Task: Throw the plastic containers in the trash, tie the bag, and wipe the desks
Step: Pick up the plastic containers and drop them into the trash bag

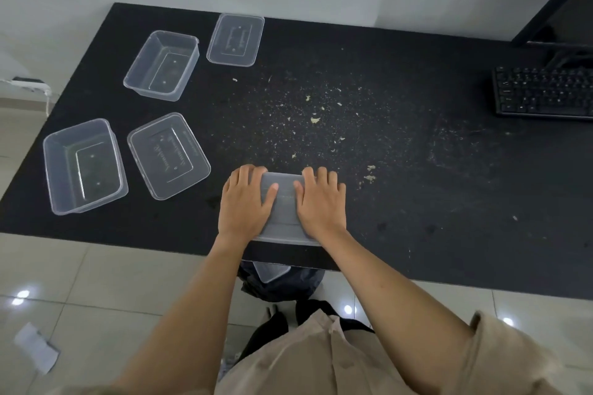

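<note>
Where hands [282, 202] press, container [284, 212] beneath

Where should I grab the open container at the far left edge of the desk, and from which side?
Take the open container by its long right rim, coming from above and the right: fingers inside the wall, thumb outside. It sits upright and empty, so the rim is exposed, and a lid lies close beside it, leaving little room for a low side approach.

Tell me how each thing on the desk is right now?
Closed container: lidded, under left hand and right hand.
Far tub: open, empty.
Near tub: open, empty.
Far lid: lying loose.
Near lid: lying loose.
Desk: crumb-covered.
Trash bag: open.
</note>
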